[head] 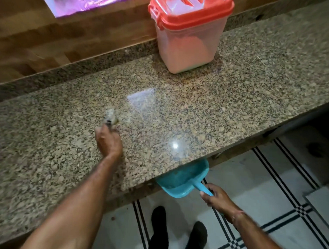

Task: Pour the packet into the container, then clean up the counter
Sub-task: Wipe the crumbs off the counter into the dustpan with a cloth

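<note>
Granite counter [215, 107]; left grip [108, 141] tight around blurred brush [110, 117], right grip [216, 197] around dustpan handle [200, 187] below edge.

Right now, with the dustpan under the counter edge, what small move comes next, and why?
Probably sweep the left hand and the blurred object it grips toward the counter edge, since the right hand holds the dustpan just under that edge.

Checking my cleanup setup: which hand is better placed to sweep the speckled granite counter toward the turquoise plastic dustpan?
Left. The left hand is over the speckled granite counter, gripping a small blurred tool; the right hand holds the turquoise plastic dustpan by its handle under the edge.
</note>
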`<state>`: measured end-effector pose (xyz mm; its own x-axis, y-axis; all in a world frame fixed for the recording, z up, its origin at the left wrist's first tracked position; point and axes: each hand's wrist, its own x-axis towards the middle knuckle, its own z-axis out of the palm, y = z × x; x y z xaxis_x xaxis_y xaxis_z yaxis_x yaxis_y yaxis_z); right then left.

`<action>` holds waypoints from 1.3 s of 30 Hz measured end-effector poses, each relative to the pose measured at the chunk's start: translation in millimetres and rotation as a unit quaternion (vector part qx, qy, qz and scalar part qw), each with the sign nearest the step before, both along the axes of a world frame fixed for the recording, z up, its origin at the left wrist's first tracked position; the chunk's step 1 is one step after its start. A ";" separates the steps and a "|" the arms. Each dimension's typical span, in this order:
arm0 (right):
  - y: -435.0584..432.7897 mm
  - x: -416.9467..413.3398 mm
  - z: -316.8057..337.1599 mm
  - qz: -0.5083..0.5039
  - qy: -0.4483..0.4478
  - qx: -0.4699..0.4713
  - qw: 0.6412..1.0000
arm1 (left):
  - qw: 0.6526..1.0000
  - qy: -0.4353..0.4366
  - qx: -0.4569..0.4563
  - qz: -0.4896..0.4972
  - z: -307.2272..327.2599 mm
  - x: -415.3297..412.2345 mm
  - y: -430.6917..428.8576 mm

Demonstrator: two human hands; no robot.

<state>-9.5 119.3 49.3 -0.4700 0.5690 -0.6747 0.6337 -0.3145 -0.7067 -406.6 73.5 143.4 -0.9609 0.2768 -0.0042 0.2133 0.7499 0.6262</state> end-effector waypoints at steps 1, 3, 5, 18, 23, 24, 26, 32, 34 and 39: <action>-2.9 -2.9 -2.6 -0.007 -0.005 -0.003 1.000 | 0.999 -0.017 -0.008 0.041 -0.2 -19.0 -3.4; -9.4 -9.7 -8.1 -0.016 -0.016 -0.008 1.000 | 0.993 -0.058 -0.003 0.107 -9.7 -46.1 -4.4; -14.6 -18.7 -12.0 -0.023 -0.025 -0.011 0.999 | 0.993 -0.080 -0.006 0.087 -22.9 -52.5 2.1; -18.0 -33.2 3.8 -0.064 -0.043 0.018 0.997 | 0.988 0.031 0.093 -0.120 -17.5 -75.7 41.8; -28.0 -34.6 -9.5 -0.070 -0.047 0.003 0.996 | 0.998 -0.058 0.021 0.015 -28.7 -138.0 28.1; -28.9 -37.1 -12.7 -0.069 -0.048 -0.001 0.996 | 0.997 -0.054 0.048 -0.016 -27.6 -134.8 33.5; -29.3 -40.8 -15.1 -0.069 -0.053 -0.001 0.996 | 0.992 -0.023 0.055 -0.110 -20.1 -113.4 47.3; -25.3 -55.7 -9.1 -0.062 -0.049 0.004 0.997 | 0.931 0.017 0.004 -0.364 -33.9 -32.9 71.3; -22.5 -59.2 -3.4 -0.060 -0.047 0.012 0.997 | 0.937 0.024 0.042 -0.345 -27.3 -26.9 72.6; -20.6 -59.4 10.6 -0.062 -0.039 0.017 0.997 | 0.995 0.015 0.031 -0.094 -19.3 -98.2 54.9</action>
<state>-68.9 98.7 59.9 -0.3412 0.6426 -0.6861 0.6451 -0.3708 -0.6681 -504.8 128.3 124.1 -0.8917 0.4501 0.0473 0.3656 0.6547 0.6616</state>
